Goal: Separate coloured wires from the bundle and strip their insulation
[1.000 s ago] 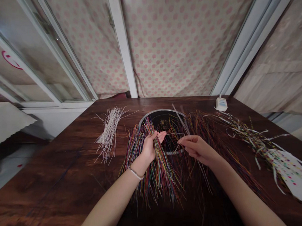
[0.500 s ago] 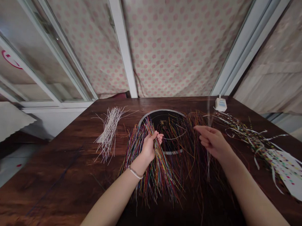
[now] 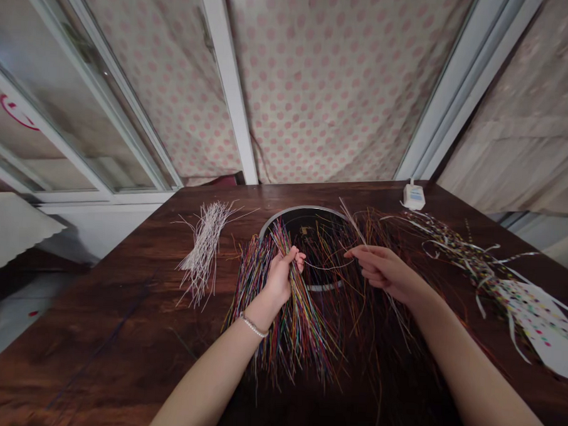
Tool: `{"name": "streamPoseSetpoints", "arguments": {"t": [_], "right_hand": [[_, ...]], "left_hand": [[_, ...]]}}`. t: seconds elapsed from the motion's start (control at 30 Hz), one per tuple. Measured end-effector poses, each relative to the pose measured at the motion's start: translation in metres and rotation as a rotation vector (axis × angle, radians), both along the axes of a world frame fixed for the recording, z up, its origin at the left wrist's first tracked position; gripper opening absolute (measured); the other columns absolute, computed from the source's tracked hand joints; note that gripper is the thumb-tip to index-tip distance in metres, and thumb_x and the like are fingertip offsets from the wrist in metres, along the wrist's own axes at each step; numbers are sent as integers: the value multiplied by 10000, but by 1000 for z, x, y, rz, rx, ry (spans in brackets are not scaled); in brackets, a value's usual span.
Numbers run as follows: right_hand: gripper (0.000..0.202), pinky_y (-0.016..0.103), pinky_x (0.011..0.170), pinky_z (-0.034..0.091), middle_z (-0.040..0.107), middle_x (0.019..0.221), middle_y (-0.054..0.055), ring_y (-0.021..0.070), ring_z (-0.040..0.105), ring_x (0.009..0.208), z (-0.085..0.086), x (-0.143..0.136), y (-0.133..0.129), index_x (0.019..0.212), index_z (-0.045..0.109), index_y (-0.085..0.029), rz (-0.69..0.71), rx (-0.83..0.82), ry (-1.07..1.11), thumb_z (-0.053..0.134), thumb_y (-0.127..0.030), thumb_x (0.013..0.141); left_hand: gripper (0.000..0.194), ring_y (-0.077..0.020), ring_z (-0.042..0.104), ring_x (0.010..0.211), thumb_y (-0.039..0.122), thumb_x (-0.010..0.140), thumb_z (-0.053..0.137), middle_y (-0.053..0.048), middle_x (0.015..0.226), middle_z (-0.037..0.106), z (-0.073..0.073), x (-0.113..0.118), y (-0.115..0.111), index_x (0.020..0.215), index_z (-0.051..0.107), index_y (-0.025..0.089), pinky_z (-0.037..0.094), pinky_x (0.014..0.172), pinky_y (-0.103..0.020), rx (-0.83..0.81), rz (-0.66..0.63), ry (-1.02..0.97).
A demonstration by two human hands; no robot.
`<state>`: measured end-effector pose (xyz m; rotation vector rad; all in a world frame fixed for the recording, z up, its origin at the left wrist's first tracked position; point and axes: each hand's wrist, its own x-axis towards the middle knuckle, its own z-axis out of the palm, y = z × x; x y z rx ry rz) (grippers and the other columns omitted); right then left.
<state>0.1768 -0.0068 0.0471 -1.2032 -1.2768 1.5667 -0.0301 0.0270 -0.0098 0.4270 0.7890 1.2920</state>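
My left hand point(image 3: 280, 279) is closed around a bundle of thin, wire-like strands point(image 3: 310, 327) in many colours, which fan out below the fist. My right hand point(image 3: 382, 271) pinches some pale strands point(image 3: 352, 219) that stick out above and below the fingers. One thin light strand point(image 3: 326, 267) curves between the fingertips of both hands. Under and around the hands, a larger heap of coloured strands point(image 3: 253, 274) lies spread to the left, with darker orange-brown strands point(image 3: 365, 298) to the right. Partly beneath them is a round dark disc with a silver rim point(image 3: 307, 208).
A pile of white strands point(image 3: 204, 250) lies left on the dark wooden table point(image 3: 133, 307). To the right are ribbons with coloured dots point(image 3: 456, 249) and a dotted white sheet point(image 3: 543, 318). A small white box point(image 3: 413, 197) stands at the back edge, before a dotted curtain point(image 3: 337, 83).
My right hand has moved left, closer to my left hand, and the pale strands in it now tilt. The light strand now spans between both hands. My left hand has stayed in place.
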Motion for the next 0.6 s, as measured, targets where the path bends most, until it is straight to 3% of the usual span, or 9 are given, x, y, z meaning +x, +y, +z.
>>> {"name": "streamPoseSetpoints", "arguments": {"t": [0.17, 0.3, 0.5, 0.6], "right_hand": [[321, 191, 350, 44, 167, 459, -109, 29, 118, 387, -4, 2, 0, 870, 604, -126, 118, -22, -3, 603, -407, 716], [281, 195, 354, 46, 181, 447, -109, 19, 121, 378, -9, 5, 2, 767, 600, -117, 118, -35, -52, 590, -396, 734], [257, 192, 352, 46, 476, 608, -27, -12, 170, 376, -10, 6, 4, 742, 607, -121, 60, 21, -20, 597, -378, 731], [252, 192, 352, 64, 555, 692, 14, -10, 185, 385, -10, 7, 4, 768, 633, -124, 9, 66, 23, 600, -371, 732]], "left_hand": [[83, -44, 490, 462, 131, 750, 575, -29, 608, 576, 1, 0, 0, 724, 501, 105, 383, 438, -143, -19, 5, -4], [82, -41, 478, 452, 132, 756, 566, -28, 610, 573, 2, -1, 0, 714, 500, 106, 382, 439, -147, -25, -1, -13], [82, -42, 466, 454, 131, 752, 565, -13, 598, 550, 0, -2, 0, 727, 488, 115, 371, 433, -148, -12, -4, -22], [81, -38, 454, 460, 130, 756, 557, -8, 598, 530, -2, -2, 0, 736, 481, 113, 364, 434, -144, -7, -9, -26]]}}
